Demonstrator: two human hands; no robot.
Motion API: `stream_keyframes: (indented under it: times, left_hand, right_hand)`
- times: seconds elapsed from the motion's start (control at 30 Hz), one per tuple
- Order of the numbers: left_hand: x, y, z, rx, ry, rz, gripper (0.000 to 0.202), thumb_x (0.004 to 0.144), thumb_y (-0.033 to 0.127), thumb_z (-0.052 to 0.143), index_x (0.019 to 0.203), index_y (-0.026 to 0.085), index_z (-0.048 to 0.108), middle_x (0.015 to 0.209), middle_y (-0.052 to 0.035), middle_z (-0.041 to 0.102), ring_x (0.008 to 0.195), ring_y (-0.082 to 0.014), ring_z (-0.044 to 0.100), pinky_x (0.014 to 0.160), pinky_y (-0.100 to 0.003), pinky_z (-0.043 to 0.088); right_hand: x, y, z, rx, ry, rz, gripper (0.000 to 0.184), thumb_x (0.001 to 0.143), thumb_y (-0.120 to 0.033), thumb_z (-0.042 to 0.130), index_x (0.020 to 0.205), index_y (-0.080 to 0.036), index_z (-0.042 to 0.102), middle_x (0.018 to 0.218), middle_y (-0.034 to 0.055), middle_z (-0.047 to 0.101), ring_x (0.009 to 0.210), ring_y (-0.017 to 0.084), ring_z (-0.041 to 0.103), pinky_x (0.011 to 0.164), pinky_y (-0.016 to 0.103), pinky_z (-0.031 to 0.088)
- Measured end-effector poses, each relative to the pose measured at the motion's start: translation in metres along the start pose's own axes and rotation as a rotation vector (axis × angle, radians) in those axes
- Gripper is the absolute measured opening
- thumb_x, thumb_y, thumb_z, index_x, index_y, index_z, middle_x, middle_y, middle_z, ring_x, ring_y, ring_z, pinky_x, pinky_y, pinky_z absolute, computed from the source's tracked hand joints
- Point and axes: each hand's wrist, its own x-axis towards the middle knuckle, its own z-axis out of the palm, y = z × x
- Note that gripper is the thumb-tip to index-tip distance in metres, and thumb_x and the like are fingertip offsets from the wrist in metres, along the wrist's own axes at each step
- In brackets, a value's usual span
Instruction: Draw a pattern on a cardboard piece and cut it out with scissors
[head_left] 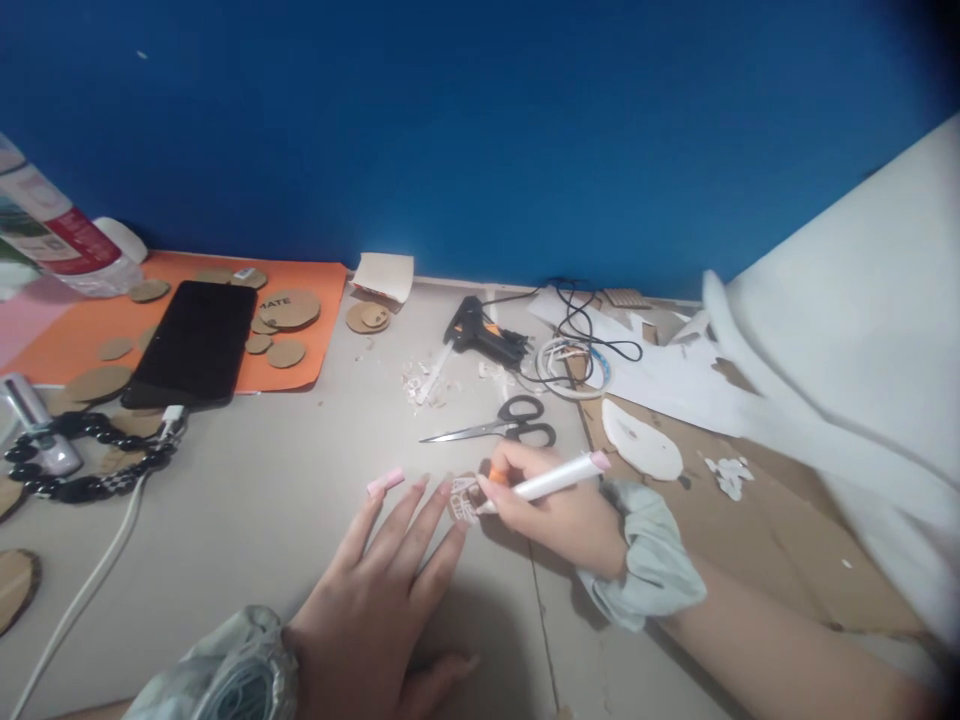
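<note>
My right hand (551, 510) grips a white marker with a pink end (559, 478), its tip down on a small decorated piece (465, 500) with white and brown markings. Flat on the table with fingers spread, my left hand (397, 580) touches the edge of that piece with its fingertips. A pink marker cap (385, 482) lies by the left fingertips. Something orange (496, 475) shows beside the right fingers, partly hidden. Just beyond the right hand are black-handled scissors (510, 425).
A black glue gun (484, 335) with a tangled cord and scraps lies behind the scissors. To the left are a black phone (193, 345) on orange paper (330, 300), cardboard discs (289, 310), a beaded loop (90, 487) and a bottle (67, 235). Cardboard (780, 530) covers the right side.
</note>
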Motion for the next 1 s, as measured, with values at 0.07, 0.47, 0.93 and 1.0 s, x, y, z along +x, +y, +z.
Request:
stream_keyframes:
  times: [0.07,0.47,0.93,1.0]
  left_hand:
    - [0.0001,-0.0005,-0.0005,0.005,0.020,0.008,0.064,0.080,0.050,0.052,0.133,0.015,0.046,0.146,-0.0125,0.037,0.136,-0.0337,0.024,0.113,-0.053,0.005]
    - [0.0002,-0.0002,0.0013,0.002,0.001,0.025,0.066,0.079,0.049,0.053,0.134,0.013,0.045,0.147,-0.0107,0.036,0.137,-0.0321,0.023,0.113,-0.051,0.005]
    - [0.0013,-0.0044,-0.0012,0.031,0.017,0.075,0.068,0.080,0.050,0.052,0.135,0.012,0.043,0.147,-0.0113,0.035,0.136,-0.0327,0.025,0.112,-0.049,0.003]
    - [0.0014,-0.0025,-0.0012,0.027,0.020,0.057,0.066,0.079,0.048,0.053,0.134,0.012,0.044,0.147,-0.0115,0.035,0.136,-0.0330,0.024,0.112,-0.050,0.005]
  right_hand:
    - [0.0001,0.0010,0.0006,0.098,0.018,0.031,0.024,0.086,-0.031,0.051,0.066,-0.021,0.042,0.051,-0.0058,0.049,0.048,0.011,0.046,0.049,0.022,0.036]
    - [0.0011,0.0063,0.0010,-0.052,0.110,0.002,0.022,0.086,-0.029,0.052,0.068,-0.022,0.042,0.058,-0.0066,0.043,0.054,0.012,0.041,0.053,0.025,0.033]
    - [0.0019,0.0043,0.0025,-0.116,0.104,0.024,0.020,0.081,-0.027,0.052,0.065,-0.021,0.041,0.054,-0.0067,0.043,0.051,0.011,0.040,0.051,0.025,0.031]
    - [0.0017,0.0055,0.0016,-0.118,0.120,0.006,0.021,0.082,-0.025,0.050,0.065,-0.021,0.039,0.053,-0.0071,0.039,0.050,0.011,0.039,0.051,0.024,0.030]
